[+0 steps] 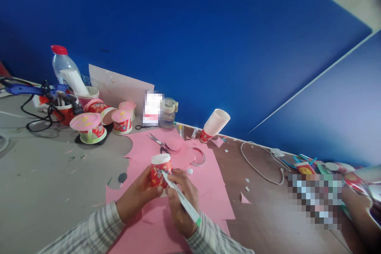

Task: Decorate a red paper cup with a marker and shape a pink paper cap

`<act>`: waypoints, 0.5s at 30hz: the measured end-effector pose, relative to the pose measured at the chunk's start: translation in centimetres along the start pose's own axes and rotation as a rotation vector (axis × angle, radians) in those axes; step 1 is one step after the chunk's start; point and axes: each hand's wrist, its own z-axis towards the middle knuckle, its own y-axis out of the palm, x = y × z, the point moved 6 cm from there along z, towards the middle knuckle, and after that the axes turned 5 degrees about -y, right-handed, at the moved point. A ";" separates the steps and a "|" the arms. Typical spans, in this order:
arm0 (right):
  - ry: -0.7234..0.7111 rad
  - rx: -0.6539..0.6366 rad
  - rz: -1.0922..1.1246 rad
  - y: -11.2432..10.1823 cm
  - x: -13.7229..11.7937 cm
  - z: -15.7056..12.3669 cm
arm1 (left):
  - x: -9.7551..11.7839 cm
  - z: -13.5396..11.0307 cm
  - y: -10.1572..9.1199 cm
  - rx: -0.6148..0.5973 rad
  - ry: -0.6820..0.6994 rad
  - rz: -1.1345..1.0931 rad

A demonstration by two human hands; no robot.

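My left hand (138,195) is wrapped around a small red patterned paper cup (160,170) that stands upside down on a pink paper sheet (208,190). My right hand (181,200) grips a white pen-like stick (181,199) with a green end, its tip touching the side of the cup. Both hands are low in the middle of the view. Scissors (157,141) lie on the pink paper just beyond the cup.
Several upturned cups with pink tops (89,127) stand at the back left beside a water bottle (61,65) and a blue glue gun (26,89) with black cable. A stack of cups (214,125) lies tipped near the blue wall. A white cable (262,162) runs right.
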 end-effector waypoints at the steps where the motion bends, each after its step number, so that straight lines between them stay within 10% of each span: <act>1: -0.001 -0.004 0.004 0.0 0.0 0.0 | 0.0 0.0 0.0 0.001 -0.002 0.007; 15: 0.013 -0.028 0.016 0.1 0.0 0.2 | 0.0 -0.1 0.1 0.010 -0.006 -0.034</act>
